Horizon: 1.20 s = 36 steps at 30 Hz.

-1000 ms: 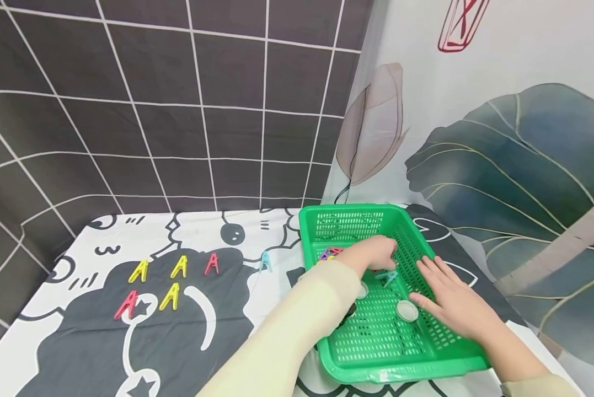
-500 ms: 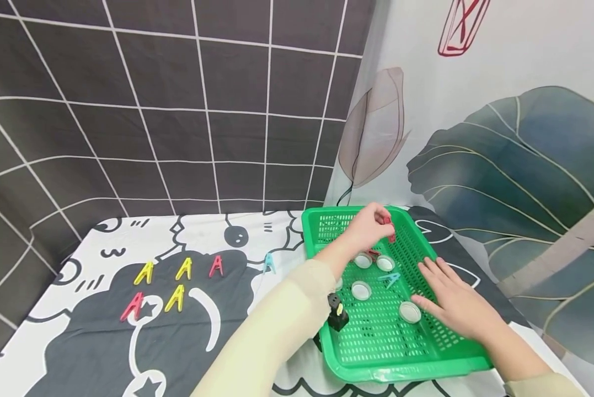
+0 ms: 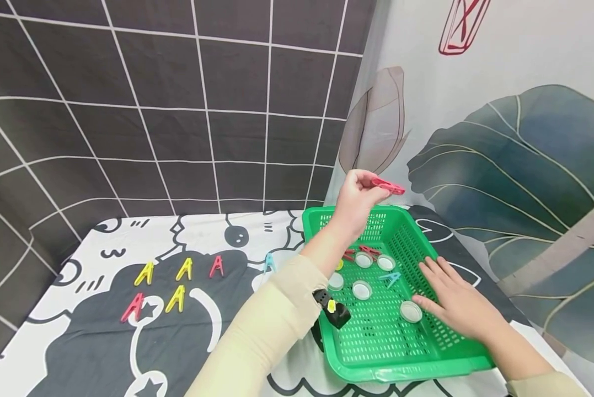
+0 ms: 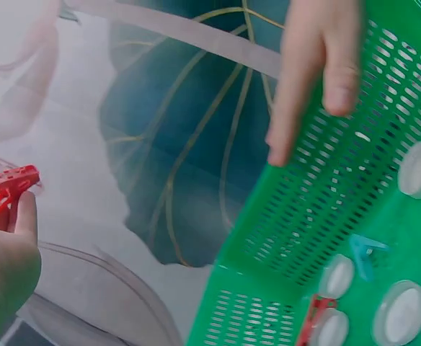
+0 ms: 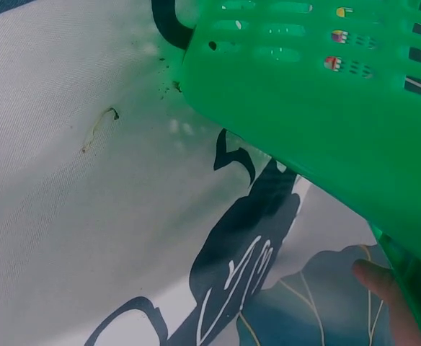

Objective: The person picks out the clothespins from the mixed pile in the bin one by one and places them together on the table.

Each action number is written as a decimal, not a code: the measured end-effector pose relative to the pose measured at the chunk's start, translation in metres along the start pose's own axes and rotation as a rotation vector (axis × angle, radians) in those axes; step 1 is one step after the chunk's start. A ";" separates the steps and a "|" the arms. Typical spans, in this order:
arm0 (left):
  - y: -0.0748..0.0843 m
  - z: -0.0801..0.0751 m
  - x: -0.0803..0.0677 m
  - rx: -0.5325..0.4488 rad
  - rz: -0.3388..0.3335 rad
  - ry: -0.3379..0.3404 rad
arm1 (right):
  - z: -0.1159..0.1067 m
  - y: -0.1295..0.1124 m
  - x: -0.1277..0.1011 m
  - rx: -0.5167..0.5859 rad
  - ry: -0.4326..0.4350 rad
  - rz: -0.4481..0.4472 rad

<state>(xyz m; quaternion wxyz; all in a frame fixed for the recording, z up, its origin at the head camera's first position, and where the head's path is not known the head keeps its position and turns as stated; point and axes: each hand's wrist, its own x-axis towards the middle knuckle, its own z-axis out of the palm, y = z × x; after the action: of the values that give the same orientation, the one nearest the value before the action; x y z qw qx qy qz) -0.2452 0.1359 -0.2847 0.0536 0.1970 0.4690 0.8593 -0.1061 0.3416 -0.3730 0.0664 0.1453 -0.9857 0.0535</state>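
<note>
Above the far rim of the green basket (image 3: 428,361), my left hand (image 3: 357,205) pinches a red clothespin (image 3: 388,186) between thumb and fingertips, lifted clear, so I judge it just picked out. My right hand (image 3: 456,305) lies flat with straight fingers on the basket's near right wall, likely steadying it. Below the left hand, inside the basket, sit white round caps (image 3: 362,289), a blue clothespin (image 3: 390,278) and more red ones. Well to its left, yellow and red clothespins (image 3: 177,269) stand in rows on the counter (image 3: 103,342). No readable writing.
</note>
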 end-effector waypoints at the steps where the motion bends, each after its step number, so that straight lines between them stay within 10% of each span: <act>1: 0.005 -0.001 -0.001 -0.011 0.014 0.003 | 0.000 0.000 0.000 0.000 -0.002 -0.002; 13: 0.030 -0.027 -0.022 0.195 0.144 0.012 | 0.001 0.000 -0.001 0.005 0.016 -0.010; 36: 0.040 -0.126 -0.066 0.410 0.131 0.265 | 0.001 0.003 -0.001 0.022 -0.007 0.001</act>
<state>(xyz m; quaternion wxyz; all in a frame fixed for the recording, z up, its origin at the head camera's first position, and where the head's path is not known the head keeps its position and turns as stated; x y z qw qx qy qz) -0.2305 -0.0039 -0.3312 -0.1053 0.1192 0.6227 0.7661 -0.1059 0.3446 -0.3739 0.0612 0.1457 -0.9854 0.0638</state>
